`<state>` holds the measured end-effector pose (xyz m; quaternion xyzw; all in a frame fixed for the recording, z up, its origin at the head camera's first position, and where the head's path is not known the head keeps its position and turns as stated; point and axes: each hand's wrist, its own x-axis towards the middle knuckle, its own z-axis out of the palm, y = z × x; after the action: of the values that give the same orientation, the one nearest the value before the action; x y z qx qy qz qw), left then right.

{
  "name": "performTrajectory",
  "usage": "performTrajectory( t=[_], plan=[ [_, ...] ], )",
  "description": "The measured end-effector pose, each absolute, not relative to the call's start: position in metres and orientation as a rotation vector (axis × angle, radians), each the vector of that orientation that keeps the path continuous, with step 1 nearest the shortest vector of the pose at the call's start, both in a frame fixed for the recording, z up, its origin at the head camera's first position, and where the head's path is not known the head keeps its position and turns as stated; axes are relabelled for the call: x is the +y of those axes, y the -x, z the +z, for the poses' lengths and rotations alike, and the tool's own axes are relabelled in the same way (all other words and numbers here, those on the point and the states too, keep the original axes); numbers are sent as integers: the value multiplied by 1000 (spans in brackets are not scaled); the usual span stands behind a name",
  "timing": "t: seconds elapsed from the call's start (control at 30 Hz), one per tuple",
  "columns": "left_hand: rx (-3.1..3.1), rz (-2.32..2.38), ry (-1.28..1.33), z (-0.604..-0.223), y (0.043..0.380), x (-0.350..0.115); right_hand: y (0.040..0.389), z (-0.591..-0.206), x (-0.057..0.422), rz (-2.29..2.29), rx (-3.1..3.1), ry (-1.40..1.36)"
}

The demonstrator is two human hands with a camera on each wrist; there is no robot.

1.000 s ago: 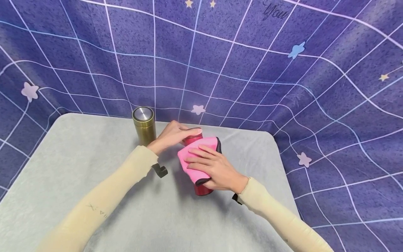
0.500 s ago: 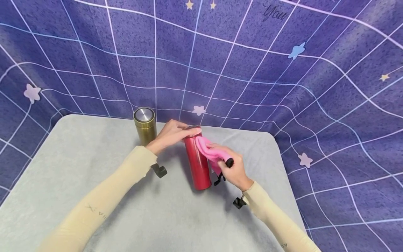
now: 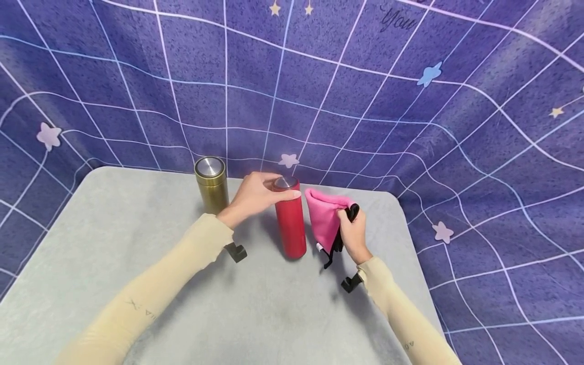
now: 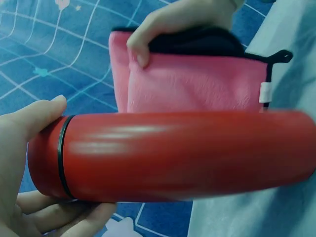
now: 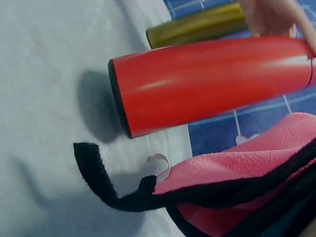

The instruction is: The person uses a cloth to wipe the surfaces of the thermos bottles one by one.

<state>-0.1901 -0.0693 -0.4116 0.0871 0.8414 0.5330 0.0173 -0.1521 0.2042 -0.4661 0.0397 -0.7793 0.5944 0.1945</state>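
My left hand [image 3: 252,196] grips a red thermos bottle [image 3: 292,225] around its capped top, thumb on one side and fingers on the other. The bottle stands nearly upright; in the right wrist view its dark-rimmed base [image 5: 121,98] appears slightly off the table, with a shadow apart from it. To its right, my right hand [image 3: 354,232] pinches a folded pink cloth [image 3: 323,218] with black edging. The cloth hangs beside the bottle, and a black loop [image 4: 280,57] and a white tag [image 4: 265,92] show at its corner.
A gold thermos bottle [image 3: 213,188] with a silver lid stands behind my left wrist. The grey cloth-covered table [image 3: 255,314] ends at a blue gridded curtain [image 3: 246,101] behind and to the right.
My right hand has drawn the pink cloth off the red bottle, rightward, and folded it. My left hand keeps its hold on the bottle's top, which has shifted slightly right and away.
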Motion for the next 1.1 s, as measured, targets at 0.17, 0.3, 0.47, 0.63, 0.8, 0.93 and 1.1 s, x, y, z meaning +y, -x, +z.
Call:
performTrajectory(
  t=[0.17, 0.3, 0.47, 0.63, 0.8, 0.93, 1.1],
  plan=[
    [2661, 1696, -357, -413, 183, -62, 154, -451, 202, 1696, -2210, -82],
    [2641, 1773, -379, -417, 177, -57, 153, -437, 197, 1726, -2203, -55],
    [2640, 1817, -465, -423, 169, -51, 157, -436, 198, 1741, -2192, -62],
    [2645, 1838, -536, -427, 164, -47, 160, -435, 199, 1722, -2202, -77],
    [2621, 1879, -556, -437, 162, -43, 159, -434, 198, 1717, -2194, -75],
    [2624, 1875, -559, -449, 160, -40, 158, -433, 197, 1713, -2211, -76],
    [2611, 1892, -564, -467, 160, -38, 157, -435, 194, 1714, -2204, -101]
  ],
)
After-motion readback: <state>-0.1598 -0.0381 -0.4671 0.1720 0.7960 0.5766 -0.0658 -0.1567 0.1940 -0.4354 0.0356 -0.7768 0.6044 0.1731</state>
